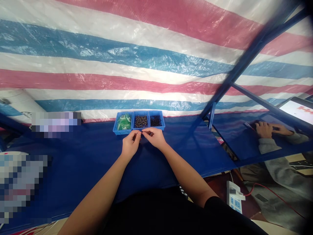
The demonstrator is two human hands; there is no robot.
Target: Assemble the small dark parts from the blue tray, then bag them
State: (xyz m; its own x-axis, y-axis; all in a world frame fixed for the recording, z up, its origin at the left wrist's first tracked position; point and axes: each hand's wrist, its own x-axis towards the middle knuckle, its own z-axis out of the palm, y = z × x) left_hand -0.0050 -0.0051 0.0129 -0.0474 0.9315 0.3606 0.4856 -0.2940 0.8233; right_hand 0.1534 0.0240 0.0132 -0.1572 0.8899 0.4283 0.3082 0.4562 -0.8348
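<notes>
Meeting in front of three blue bins (122,132)

The left hand (130,144) and right hand (156,138) come together above the dark blue tabletop (83,169), fingers bent, tips close. Whether they grasp something small, I cannot tell. The bins stand side by side near a striped sheet (122,78): green pieces (124,122) in the left one, brassy bits (141,122) in the middle, small black pieces (156,121) in the right.

Bins (148,118) abreast on table (95,163), sheet (137,85) behind
</notes>
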